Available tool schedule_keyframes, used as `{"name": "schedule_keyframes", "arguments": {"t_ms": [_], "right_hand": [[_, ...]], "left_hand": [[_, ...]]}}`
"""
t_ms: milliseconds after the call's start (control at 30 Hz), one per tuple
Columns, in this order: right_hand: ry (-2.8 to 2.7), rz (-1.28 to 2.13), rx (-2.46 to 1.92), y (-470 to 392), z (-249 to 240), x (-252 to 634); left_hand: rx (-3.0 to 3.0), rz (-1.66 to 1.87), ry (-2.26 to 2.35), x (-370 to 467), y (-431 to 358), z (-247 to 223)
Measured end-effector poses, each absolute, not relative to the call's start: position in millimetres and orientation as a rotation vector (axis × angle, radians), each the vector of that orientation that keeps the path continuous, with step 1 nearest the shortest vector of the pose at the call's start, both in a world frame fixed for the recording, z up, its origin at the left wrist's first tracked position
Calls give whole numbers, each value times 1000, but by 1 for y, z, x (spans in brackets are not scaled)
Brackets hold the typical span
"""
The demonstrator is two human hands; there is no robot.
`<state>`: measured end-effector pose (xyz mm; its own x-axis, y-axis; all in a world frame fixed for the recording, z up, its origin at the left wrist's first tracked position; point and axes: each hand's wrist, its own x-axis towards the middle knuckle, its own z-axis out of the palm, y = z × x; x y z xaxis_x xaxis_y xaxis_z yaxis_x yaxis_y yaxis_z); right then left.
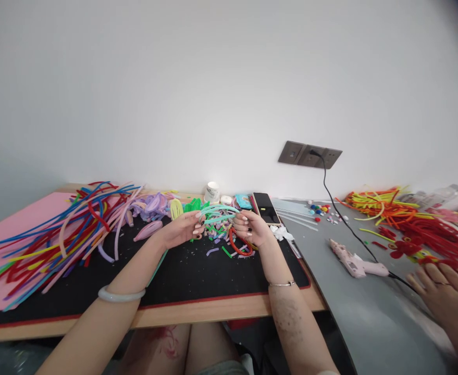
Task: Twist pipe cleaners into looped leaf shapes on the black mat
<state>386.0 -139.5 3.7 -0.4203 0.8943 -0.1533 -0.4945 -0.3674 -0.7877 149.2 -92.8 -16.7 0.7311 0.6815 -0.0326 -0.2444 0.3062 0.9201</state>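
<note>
Between my hands, above the black mat, is a small bundle of mint-green pipe cleaners, bowed upward in an arc. My left hand pinches its left end, and a mint-green strand hangs behind that wrist. At the other end, the fingers of my right hand are closed on the bundle. Below it lie many short cut pipe-cleaner pieces. A red loop sits just under my right hand.
Loose pipe cleaners pile up at left; purple bent ones lie nearer. A paper cup and a phone stand at the back. Rightward are a glue gun with a cord and another person's hand.
</note>
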Motion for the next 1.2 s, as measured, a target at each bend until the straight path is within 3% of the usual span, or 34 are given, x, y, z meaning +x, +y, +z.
{"name": "schedule_keyframes", "arguments": {"t_ms": [433,900,1200], "right_hand": [[-794,1956,-730,-138,2,390],[-967,1526,-1032,-140,-3,376],[-836,1338,-1078,-134,-10,367]], "left_hand": [[1125,379,365,147,-97,-16],[905,810,497,155,-82,-25],[825,830,475,158,-87,-21]]}}
